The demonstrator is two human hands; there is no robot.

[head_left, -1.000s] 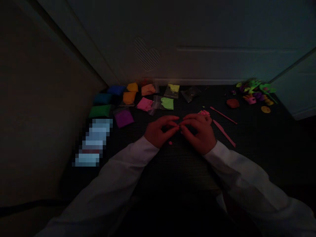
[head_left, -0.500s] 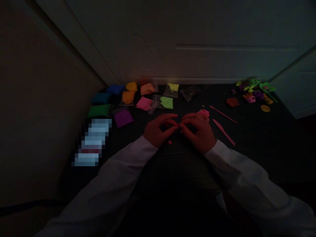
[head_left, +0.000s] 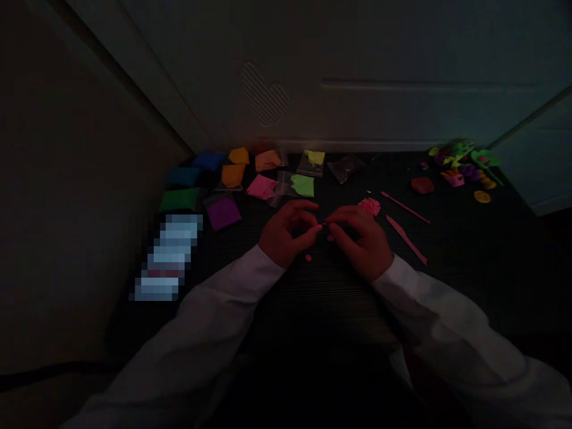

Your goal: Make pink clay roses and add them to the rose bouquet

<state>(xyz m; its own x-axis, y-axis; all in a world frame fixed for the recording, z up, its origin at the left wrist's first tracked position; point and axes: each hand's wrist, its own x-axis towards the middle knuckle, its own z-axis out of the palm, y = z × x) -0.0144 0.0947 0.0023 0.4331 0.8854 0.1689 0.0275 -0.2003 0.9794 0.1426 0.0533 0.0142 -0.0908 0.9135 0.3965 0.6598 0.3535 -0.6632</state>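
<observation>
My left hand (head_left: 290,233) and my right hand (head_left: 361,241) meet over the middle of the dark table, thumbs and index fingers pinched together. Whatever is between the fingertips is too small and dark to name. Under the hands lie two small pink clay pieces, one (head_left: 308,258) below my left fingers and another (head_left: 330,238) by my right thumb. Just behind my right hand sits a bumpy pink clay cluster (head_left: 370,207), partly covered by the fingers. A thin pink modelling tool (head_left: 406,207) and a pink clay knife (head_left: 406,240) rest to its right.
Clay packets line the back left, among them a purple one (head_left: 222,213), a pink one (head_left: 262,187) and a light green one (head_left: 302,185). A lit phone screen (head_left: 167,259), pixelated, lies left. Reddish-brown clay (head_left: 422,185) and colourful clay flowers (head_left: 467,158) are back right. A wall closes the far side.
My fingertips have drawn slightly apart, and the right hand has shifted a little, showing more of the pink piece by its thumb. The view has moved slightly.
</observation>
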